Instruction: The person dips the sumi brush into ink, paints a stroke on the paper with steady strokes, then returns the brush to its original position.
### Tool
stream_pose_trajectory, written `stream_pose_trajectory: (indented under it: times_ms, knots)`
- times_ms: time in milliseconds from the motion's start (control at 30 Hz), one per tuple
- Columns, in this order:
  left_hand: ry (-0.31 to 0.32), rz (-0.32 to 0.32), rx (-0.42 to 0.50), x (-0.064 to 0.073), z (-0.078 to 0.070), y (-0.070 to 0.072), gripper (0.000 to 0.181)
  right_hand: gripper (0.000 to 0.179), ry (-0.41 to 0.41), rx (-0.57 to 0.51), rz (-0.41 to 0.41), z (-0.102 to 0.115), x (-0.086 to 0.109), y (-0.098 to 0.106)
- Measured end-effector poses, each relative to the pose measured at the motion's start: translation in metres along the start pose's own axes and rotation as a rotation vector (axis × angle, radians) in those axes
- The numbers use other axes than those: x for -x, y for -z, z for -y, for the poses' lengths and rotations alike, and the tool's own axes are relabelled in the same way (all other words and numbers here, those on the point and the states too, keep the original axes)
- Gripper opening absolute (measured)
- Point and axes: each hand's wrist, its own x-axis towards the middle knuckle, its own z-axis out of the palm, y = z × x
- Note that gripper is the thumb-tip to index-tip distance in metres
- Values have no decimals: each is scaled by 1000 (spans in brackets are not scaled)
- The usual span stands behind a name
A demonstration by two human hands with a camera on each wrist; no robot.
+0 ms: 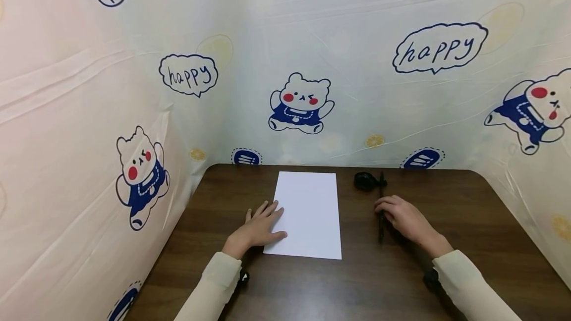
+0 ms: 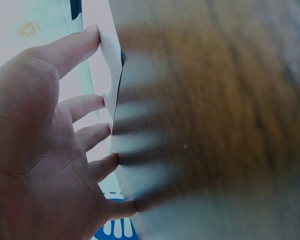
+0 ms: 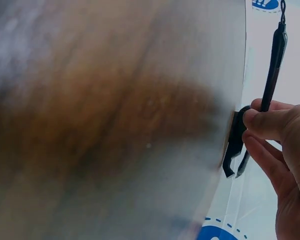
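Note:
A blank white sheet of paper (image 1: 308, 214) lies upright on the brown table. My left hand (image 1: 256, 229) rests on its left side, fingers spread; the left wrist view shows that hand (image 2: 45, 135) with fingertips at the paper (image 2: 104, 55). To the right of the sheet, my right hand (image 1: 403, 217) pinches a slim black brush (image 1: 381, 232) between thumb and fingers. A cord loop ends the brush (image 3: 273, 67) in the right wrist view, with fingers of the right hand (image 3: 290, 135) covering its middle. Beyond, the brush's far end overlaps a dark rounded object (image 1: 366, 181).
The brown wooden table (image 1: 357, 291) has rounded far corners. A pale cloth (image 1: 366, 103) printed with bears and "happy" bubbles hangs behind the table and along both sides. Dark devices (image 1: 431, 280) sit under both wrists.

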Motion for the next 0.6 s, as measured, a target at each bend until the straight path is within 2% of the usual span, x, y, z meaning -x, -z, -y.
stream_pose_trajectory:
  times_ms: [367,600]
  knots:
    - [-2,7,-6,0,-1,2,83,29,53,0,-106,1,-7,11]
    - [-28,-2,53,-3,7,-4,86,33,77,-5,-196,2,-11,21]
